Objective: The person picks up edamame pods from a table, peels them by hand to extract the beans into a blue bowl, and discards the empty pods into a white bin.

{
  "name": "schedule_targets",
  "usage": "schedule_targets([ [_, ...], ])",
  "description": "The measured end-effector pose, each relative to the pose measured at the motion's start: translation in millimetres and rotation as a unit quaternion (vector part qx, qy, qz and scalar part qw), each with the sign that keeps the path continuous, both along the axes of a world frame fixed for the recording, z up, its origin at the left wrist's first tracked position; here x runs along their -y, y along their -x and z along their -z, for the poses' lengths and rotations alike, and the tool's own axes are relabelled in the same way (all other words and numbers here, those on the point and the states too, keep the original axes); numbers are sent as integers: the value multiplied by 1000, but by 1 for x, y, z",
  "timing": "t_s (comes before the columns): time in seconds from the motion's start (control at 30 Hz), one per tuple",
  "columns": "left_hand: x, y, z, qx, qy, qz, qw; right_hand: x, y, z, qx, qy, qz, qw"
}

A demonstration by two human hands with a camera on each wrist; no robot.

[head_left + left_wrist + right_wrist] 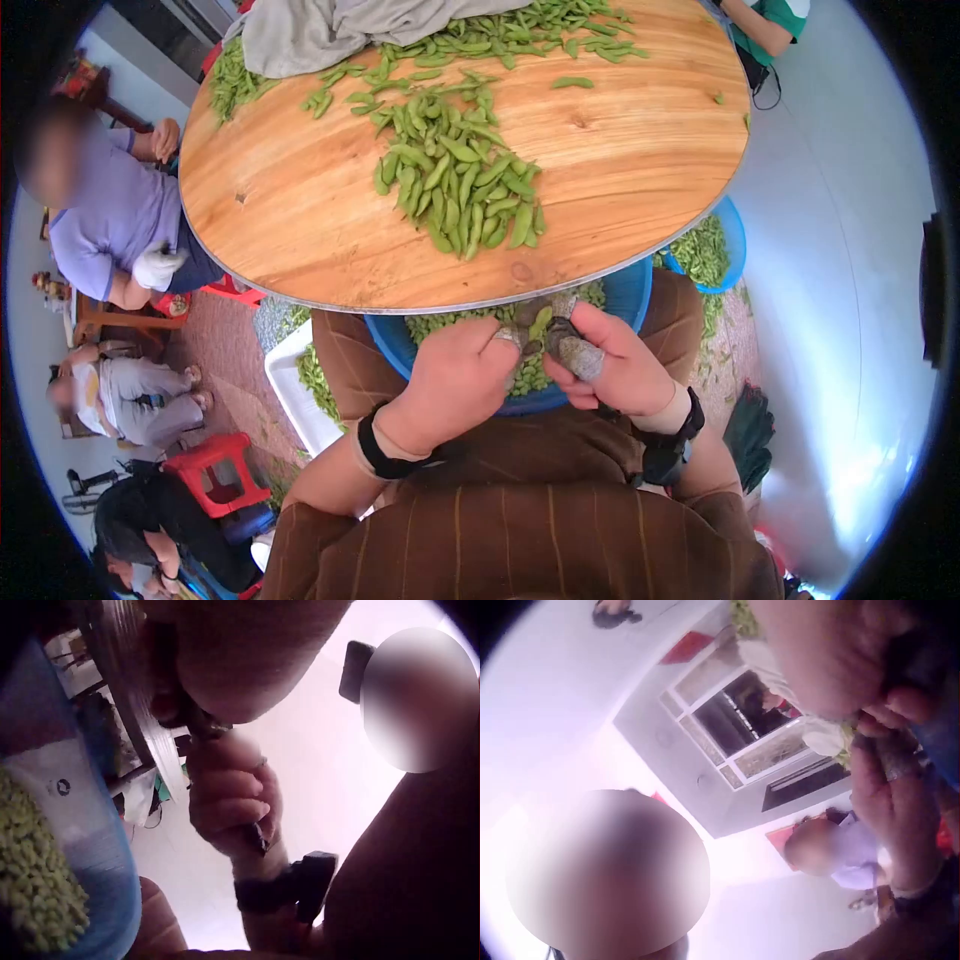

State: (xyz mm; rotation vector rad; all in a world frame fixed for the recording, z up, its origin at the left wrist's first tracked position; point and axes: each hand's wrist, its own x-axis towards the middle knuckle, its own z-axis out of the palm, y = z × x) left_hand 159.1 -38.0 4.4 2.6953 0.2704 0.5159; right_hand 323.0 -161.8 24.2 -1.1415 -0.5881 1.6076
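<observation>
Just below the table edge, both hands meet over a blue basin (638, 293) of shelled green beans (440, 322). A green soybean pod (540, 322) sits between the fingertips; my left hand (450, 375) pinches it from the left. My right hand (630, 365) is curled at the pod's other side, its thumb and finger tips wrapped in grey, tape-like covers. A small dark object (259, 838) pokes out below the right hand's curled fingers in the left wrist view; I cannot tell what it is.
A round wooden table (300, 200) bears a heap of pods (460, 190) and a grey cloth (340, 35). A white tray (290, 375) stands left of the basin, another blue tub (735, 245) to the right. People sit around; a red stool (215, 470) stands at left.
</observation>
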Motion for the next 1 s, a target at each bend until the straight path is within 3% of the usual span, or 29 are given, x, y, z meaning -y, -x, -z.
schedule_targets([
  [0.03,-3,4,-3,0,0,2,1000,1,2,1,-110,24,5,994],
  [0.07,-6,9,-10,-60,367,9,928,4,3,1,-110,24,6,994],
  [0.1,-6,12,-13,-112,682,13,722,8,3,0,-211,40,-12,977],
  [0.13,-5,13,-12,-114,683,12,721,11,4,-1,-309,55,-29,949],
  [0.17,-5,13,-9,-100,642,1,760,10,5,-3,-311,56,-28,948],
  [0.27,0,12,2,-59,506,-25,860,5,7,-1,-140,41,-5,989],
  [0.3,1,11,5,-44,456,-34,888,4,9,1,-141,41,-4,989],
  [0.33,1,11,9,8,261,-34,965,3,12,3,-85,44,6,995],
  [0.37,4,12,7,7,261,-35,965,2,16,5,-28,45,14,998],
  [0.43,10,14,1,-25,40,-74,996,0,23,9,-18,43,20,999],
  [0.53,12,13,9,1,-43,-72,996,-1,29,11,-15,48,41,998],
  [0.57,11,13,7,0,-43,-70,997,-2,31,12,-22,56,58,997],
  [0.6,11,13,4,-27,171,-82,981,0,31,11,-23,56,60,996],
  [0.63,12,13,2,-53,379,-91,920,3,30,9,-65,48,56,995],
  [0.67,8,15,1,-54,380,-90,919,6,29,9,-106,41,52,992],
  [0.7,1,18,0,-41,656,-85,749,7,28,10,-107,43,52,992],
  [0.73,-2,20,-1,-23,863,-70,501,8,28,12,-94,34,36,994],
  [0.8,-2,22,8,-28,853,-67,517,9,24,17,-81,25,20,996],
  [0.87,-2,22,13,-33,844,-64,532,9,17,24,69,22,-15,997],
  [0.9,-2,21,14,-76,757,-72,645,8,17,35,69,23,-16,997],
  [0.93,-1,20,15,-118,653,-78,744,6,18,50,290,-82,41,953],
  [0.97,1,19,14,-118,654,-79,743,5,18,57,493,-182,94,846],
  [1.0,4,18,12,-120,614,-62,778,4,19,55,492,-181,94,846],
])
